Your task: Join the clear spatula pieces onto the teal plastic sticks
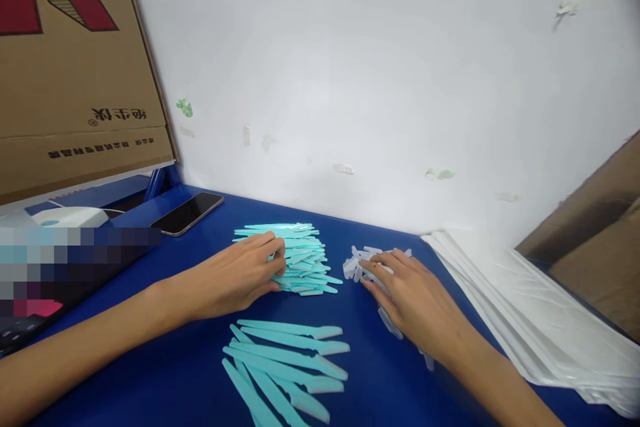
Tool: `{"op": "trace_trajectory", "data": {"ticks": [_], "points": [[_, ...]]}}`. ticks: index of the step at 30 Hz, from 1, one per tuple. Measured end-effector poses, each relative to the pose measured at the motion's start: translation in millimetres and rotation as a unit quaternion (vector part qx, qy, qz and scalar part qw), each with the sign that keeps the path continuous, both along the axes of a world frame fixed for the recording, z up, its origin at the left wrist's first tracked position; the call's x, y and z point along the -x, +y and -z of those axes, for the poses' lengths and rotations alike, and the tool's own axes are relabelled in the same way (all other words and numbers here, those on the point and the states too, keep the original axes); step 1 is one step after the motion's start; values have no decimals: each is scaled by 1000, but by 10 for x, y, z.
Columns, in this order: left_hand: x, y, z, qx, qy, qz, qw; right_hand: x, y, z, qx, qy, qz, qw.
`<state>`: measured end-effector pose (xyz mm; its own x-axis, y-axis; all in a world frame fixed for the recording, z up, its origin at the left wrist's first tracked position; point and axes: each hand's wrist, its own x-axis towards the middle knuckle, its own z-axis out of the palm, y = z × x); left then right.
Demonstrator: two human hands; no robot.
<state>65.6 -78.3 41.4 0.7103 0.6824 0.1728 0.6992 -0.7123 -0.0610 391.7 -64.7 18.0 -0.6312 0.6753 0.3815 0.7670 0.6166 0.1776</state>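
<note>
Left hand (245, 272) at the pile of turquoise eyebrow razors (307, 260); right hand (415, 290) over the translucent plastic caps (353, 268)

The razor pile lay on the blue surface (175, 377), near the wall (375, 80). The left fingers were curled against its left side, thumb low at the near edge; whether they gripped a razor could not be told. The right fingers were bent and slightly parted, their tips among the caps, which showed beyond and to the left of them; a grip on any cap could not be confirmed. Further caps lay partly hidden beneath the right hand and wrist. A second, fanned group of razors (295, 355) rested nearer the person, apart from both hands, most blade ends pointing right. A smartphone (187, 213) lay left of the pile, and white plastic sheets (530, 320) lay right of the right hand.
</note>
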Motion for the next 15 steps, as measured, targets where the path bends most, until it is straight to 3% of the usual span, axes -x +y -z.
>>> {"op": "trace_trajectory", "data": {"ticks": [6, 15], "points": [[-32, -11, 14, -27, 24, 4, 999, 16, 8, 60, 23, -3, -32, 999], [-21, 19, 104, -26, 27, 14, 999, 43, 40, 73, -17, -11, -75, 997]]}}
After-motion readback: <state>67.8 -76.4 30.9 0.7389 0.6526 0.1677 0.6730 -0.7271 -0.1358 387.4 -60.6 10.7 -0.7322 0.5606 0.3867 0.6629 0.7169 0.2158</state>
